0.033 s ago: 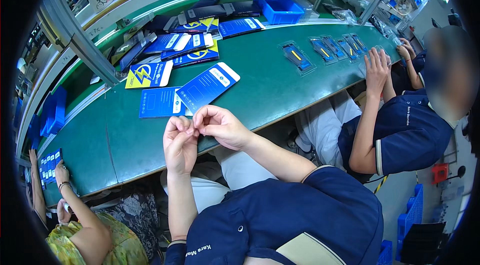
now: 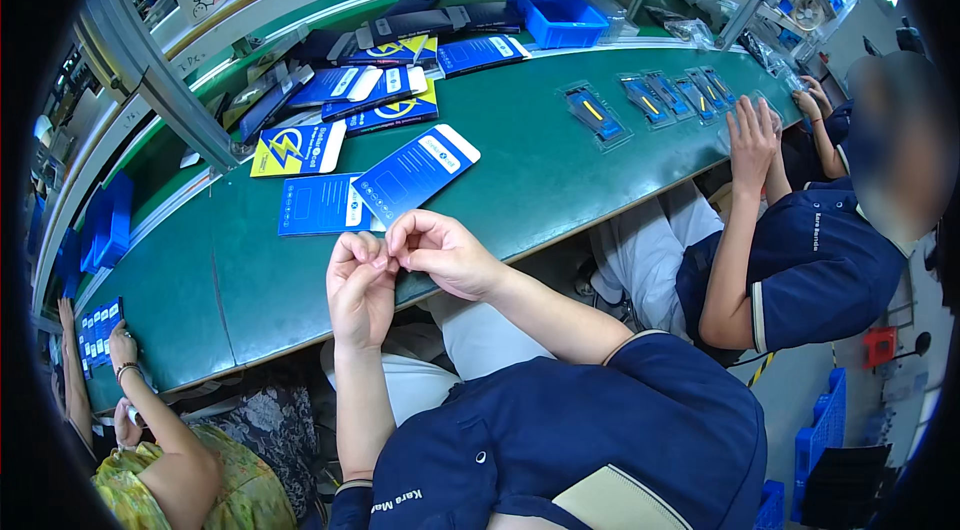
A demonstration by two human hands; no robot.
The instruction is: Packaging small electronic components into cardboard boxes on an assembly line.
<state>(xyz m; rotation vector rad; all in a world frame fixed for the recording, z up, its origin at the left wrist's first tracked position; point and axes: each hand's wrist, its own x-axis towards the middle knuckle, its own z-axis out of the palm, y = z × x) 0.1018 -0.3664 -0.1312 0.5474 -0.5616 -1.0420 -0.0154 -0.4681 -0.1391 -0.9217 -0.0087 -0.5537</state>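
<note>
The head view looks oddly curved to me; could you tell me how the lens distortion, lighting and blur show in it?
Head view: the fisheye bends the green table edge into an arc, with a black rim around the picture; lighting is even, glare top right; the left hand and right hand are sharp; a co-worker's face at right is blurred.

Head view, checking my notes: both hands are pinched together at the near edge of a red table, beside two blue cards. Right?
Not quite: the table is green, not red, as the head view shows. The left hand and right hand do meet at its near edge, beside the two blue cards.
</note>
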